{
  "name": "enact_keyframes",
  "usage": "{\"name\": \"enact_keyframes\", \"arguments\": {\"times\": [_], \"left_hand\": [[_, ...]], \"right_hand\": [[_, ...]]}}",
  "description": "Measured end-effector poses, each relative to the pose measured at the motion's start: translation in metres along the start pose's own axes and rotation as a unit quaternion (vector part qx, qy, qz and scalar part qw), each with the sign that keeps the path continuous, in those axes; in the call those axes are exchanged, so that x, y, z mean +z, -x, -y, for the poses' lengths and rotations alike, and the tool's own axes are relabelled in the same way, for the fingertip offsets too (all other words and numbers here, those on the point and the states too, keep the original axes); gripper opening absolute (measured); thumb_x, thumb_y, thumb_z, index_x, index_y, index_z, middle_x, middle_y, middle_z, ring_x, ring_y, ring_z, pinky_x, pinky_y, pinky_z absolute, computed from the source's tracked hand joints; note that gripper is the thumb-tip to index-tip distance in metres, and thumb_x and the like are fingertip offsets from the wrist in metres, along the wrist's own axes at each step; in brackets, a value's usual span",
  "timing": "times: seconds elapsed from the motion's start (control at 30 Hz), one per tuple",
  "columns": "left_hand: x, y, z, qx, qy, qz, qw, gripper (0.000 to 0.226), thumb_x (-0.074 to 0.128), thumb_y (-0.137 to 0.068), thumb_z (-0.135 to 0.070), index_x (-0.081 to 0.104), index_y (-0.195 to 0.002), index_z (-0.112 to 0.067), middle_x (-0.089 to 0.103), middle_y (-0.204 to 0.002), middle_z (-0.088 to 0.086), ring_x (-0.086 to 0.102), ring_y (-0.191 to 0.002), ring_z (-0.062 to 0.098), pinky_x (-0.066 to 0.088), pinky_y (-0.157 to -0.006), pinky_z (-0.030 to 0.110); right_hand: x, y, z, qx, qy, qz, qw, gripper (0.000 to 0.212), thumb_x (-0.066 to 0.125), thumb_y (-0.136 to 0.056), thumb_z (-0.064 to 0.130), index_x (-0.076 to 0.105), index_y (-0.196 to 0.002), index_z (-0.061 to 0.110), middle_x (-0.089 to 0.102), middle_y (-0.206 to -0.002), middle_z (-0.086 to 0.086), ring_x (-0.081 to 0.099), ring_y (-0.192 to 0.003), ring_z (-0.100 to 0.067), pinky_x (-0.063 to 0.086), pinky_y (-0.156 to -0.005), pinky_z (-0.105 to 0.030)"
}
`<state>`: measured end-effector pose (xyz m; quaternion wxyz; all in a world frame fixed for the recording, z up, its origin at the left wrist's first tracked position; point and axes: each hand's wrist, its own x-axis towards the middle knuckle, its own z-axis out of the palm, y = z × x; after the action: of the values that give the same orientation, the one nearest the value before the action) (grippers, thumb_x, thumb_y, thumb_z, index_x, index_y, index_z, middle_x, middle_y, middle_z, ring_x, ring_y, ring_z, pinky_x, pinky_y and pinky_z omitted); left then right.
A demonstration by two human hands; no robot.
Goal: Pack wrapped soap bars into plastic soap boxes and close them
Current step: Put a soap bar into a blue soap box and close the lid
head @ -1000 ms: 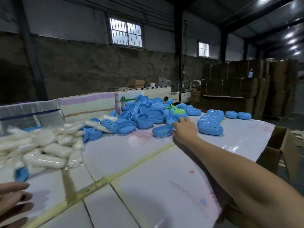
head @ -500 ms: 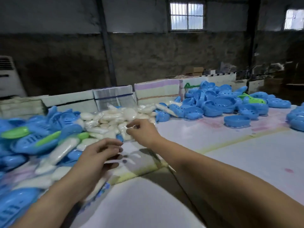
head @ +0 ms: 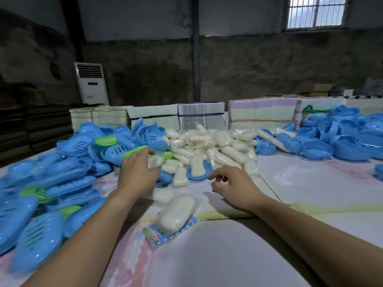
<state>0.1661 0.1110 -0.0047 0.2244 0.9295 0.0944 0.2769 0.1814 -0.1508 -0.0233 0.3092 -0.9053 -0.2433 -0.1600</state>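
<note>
Both hands have pulled back from the soap pile since half a second ago, and the view has swung left, so the white floor unit now stands in the background. From the head view, I see my left hand [head: 137,175] hovering over the edge of the blue box heap, fingers loosely spread and holding nothing, fingertips close to a green lid [head: 134,151]. My right hand [head: 234,187] hangs just above the table [head: 228,255], fingers loosely curled, nothing between them. Ahead lies the pile of wrapped soap bars [head: 213,146], white bars in clear film, heaped mid-table. One blue box half [head: 198,174] sits at the pile's near edge with a bar lying in it, just beyond my right fingertips. Nearer to me, one wrapped soap bar [head: 177,212] rests on a printed card [head: 155,237], between my forearms. Another loose bar [head: 163,196] lies just past it, beside my left wrist. Blue soap box parts [head: 41,204] crowd the left side, a few green pieces among them; a second blue heap [head: 342,139] fills the far right. Stacks of flat cartons [head: 261,113] line the back edge, with the air conditioner [head: 91,83] against the wall.
</note>
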Motion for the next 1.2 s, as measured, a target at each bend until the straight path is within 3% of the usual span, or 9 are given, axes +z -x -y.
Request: {"name": "enact_keyframes", "arguments": {"times": [0.2, 0.33, 0.4, 0.53, 0.73, 0.87, 1.0, 1.07, 1.2], "left_hand": [[0.004, -0.013, 0.019, -0.068, -0.024, 0.071, 0.995, 0.065, 0.057, -0.09, -0.03, 0.029, -0.149, -0.022, 0.046, -0.143, 0.014, 0.033, -0.134, 0.039, 0.035, -0.104, 0.047], [-0.014, -0.011, 0.017, -0.055, -0.013, 0.047, 0.997, 0.019, 0.059, -0.086, -0.032, 0.06, -0.105, -0.027, 0.062, -0.112, 0.006, 0.055, -0.106, 0.03, 0.049, -0.085, 0.04], [-0.014, -0.007, 0.008, -0.021, -0.006, 0.094, 0.995, 0.003, 0.063, -0.085, -0.03, 0.064, -0.082, -0.03, 0.069, -0.095, -0.001, 0.063, -0.089, 0.021, 0.056, -0.081, 0.038], [0.007, 0.005, -0.009, 0.012, -0.138, 0.13, 0.982, 0.029, 0.058, -0.088, -0.048, 0.055, -0.073, -0.023, 0.066, -0.091, 0.003, 0.061, -0.089, 0.024, 0.045, -0.07, 0.035], [0.014, 0.0, -0.006, -0.048, -0.227, 0.074, 0.97, 0.048, 0.046, -0.09, -0.07, 0.057, -0.096, -0.023, 0.067, -0.116, 0.005, 0.06, -0.112, 0.029, 0.039, -0.097, 0.044], [0.017, -0.001, -0.006, -0.092, -0.153, 0.092, 0.98, 0.05, 0.056, -0.085, -0.071, 0.058, -0.099, -0.023, 0.066, -0.115, 0.004, 0.059, -0.113, 0.029, 0.037, -0.105, 0.048], [0.01, -0.001, -0.015, -0.155, 0.018, 0.068, 0.985, 0.035, 0.074, -0.077, -0.051, 0.054, -0.085, -0.023, 0.061, -0.092, -0.004, 0.058, -0.107, 0.029, 0.038, -0.1, 0.044], [0.008, 0.003, -0.022, -0.14, 0.082, 0.046, 0.986, 0.024, 0.073, -0.079, -0.036, 0.054, -0.074, -0.023, 0.06, -0.083, -0.003, 0.06, -0.1, 0.03, 0.045, -0.094, 0.043], [0.01, 0.015, -0.034, -0.04, 0.1, 0.007, 0.994, 0.015, 0.071, -0.084, -0.023, 0.056, -0.082, -0.025, 0.051, -0.106, 0.0, 0.051, -0.111, 0.03, 0.042, -0.089, 0.036]], "right_hand": [[0.0, 0.001, -0.001, 0.0, 0.002, 0.003, 1.0, 0.023, 0.061, -0.089, 0.022, 0.07, -0.11, 0.028, 0.064, -0.1, 0.008, 0.053, -0.095, -0.01, 0.039, -0.081, -0.025], [-0.001, 0.001, -0.001, 0.003, -0.003, 0.002, 1.0, 0.022, 0.063, -0.088, 0.021, 0.07, -0.107, 0.029, 0.065, -0.095, 0.011, 0.054, -0.093, -0.01, 0.036, -0.076, -0.023], [-0.001, 0.001, -0.001, 0.002, -0.005, 0.001, 1.0, 0.022, 0.063, -0.087, 0.021, 0.071, -0.105, 0.03, 0.064, -0.093, 0.011, 0.055, -0.092, -0.01, 0.035, -0.074, -0.022], [-0.001, 0.001, 0.0, -0.003, 0.005, 0.003, 1.0, 0.021, 0.063, -0.088, 0.021, 0.071, -0.105, 0.029, 0.063, -0.092, 0.013, 0.054, -0.091, -0.008, 0.035, -0.071, -0.018], [-0.001, 0.001, 0.001, -0.001, 0.015, 0.011, 1.0, 0.021, 0.062, -0.088, 0.021, 0.072, -0.105, 0.028, 0.063, -0.095, 0.011, 0.054, -0.093, -0.01, 0.038, -0.076, -0.024], [0.0, 0.0, 0.004, 0.005, 0.025, 0.015, 1.0, 0.021, 0.061, -0.089, 0.023, 0.072, -0.106, 0.029, 0.063, -0.098, 0.01, 0.054, -0.095, -0.01, 0.042, -0.08, -0.027], [0.0, 0.0, 0.005, 0.009, 0.025, 0.015, 1.0, 0.021, 0.061, -0.089, 0.022, 0.071, -0.106, 0.029, 0.063, -0.099, 0.01, 0.054, -0.095, -0.011, 0.043, -0.081, -0.028], [-0.001, 0.0, 0.004, 0.013, 0.011, 0.008, 1.0, 0.021, 0.062, -0.089, 0.021, 0.071, -0.105, 0.029, 0.065, -0.098, 0.01, 0.054, -0.094, -0.01, 0.041, -0.078, -0.026], [-0.002, 0.001, 0.0, 0.031, -0.025, -0.004, 0.999, 0.02, 0.063, -0.087, 0.02, 0.071, -0.103, 0.029, 0.067, -0.092, 0.011, 0.054, -0.091, -0.007, 0.042, -0.074, -0.023]]}}
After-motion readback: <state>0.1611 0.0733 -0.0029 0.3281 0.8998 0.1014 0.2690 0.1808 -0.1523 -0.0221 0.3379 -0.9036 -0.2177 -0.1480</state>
